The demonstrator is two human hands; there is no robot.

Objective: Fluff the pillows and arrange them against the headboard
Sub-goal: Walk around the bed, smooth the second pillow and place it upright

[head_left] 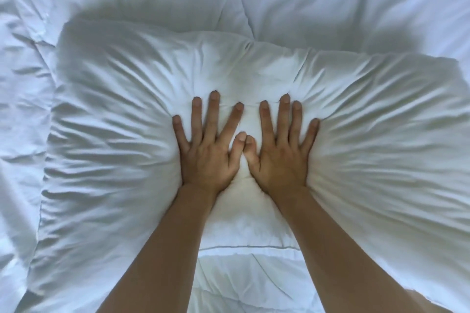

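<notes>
A large white pillow (pixel 106 140) lies flat across the bed and fills most of the head view. My left hand (pixel 207 152) and my right hand (pixel 282 152) press side by side into its middle, palms down, fingers spread, thumbs touching. The pillow is dented deeply under both palms, and creases fan out to its puffed left and right ends. Neither hand grips the fabric. No headboard is in view.
A rumpled white quilted comforter (pixel 330 2) lies all around the pillow, with stitched seams and folds at the far side and along the left edge. My bare forearms come in from the bottom of the frame.
</notes>
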